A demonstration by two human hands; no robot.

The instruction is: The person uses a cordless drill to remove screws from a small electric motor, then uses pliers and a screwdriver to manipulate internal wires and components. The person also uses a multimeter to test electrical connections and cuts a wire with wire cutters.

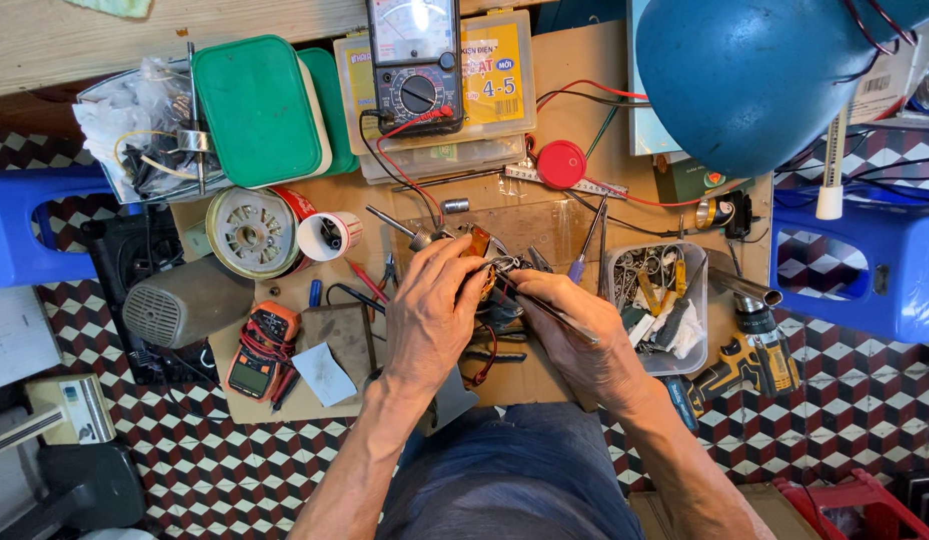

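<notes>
Cluttered workbench: right hand angles thin tool up-left into left hand's part.

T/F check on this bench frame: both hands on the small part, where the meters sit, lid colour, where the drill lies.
1. Both the left hand and right hand are on the small motor part. True.
2. The analog multimeter lies on the floor. False: it rests on a yellow parts box.
3. The container lid is red. False: green.
4. The yellow drill lies to the person's right. True.
5. The orange digital meter lies left of the hands. True.
</notes>
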